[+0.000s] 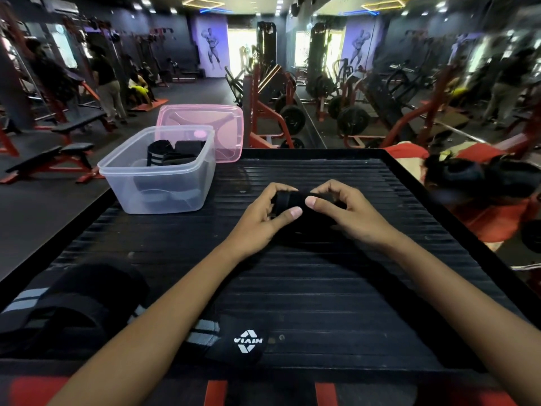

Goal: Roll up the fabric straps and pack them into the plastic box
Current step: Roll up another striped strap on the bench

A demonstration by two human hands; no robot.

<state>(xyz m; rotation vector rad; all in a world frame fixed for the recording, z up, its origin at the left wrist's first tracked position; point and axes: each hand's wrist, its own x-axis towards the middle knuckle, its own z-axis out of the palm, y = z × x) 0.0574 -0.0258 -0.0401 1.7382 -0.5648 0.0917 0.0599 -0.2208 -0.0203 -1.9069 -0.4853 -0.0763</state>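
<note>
A black fabric strap (295, 205) lies partly rolled on the ribbed black platform (292, 288). My left hand (263, 218) grips its left end and my right hand (345, 212) grips its right end, thumbs pressed on top. The clear plastic box (131, 183) stands at the platform's far left corner and holds rolled straps (172, 153), one with grey stripes. Loose black straps with grey stripes (73, 306) lie at the near left, one end showing a white logo (247, 341).
A pink lid (225, 133) leans behind the box. Gym benches, weight plates and red machine frames surround the platform. People stand in the far left background. A mirror wall runs along the right.
</note>
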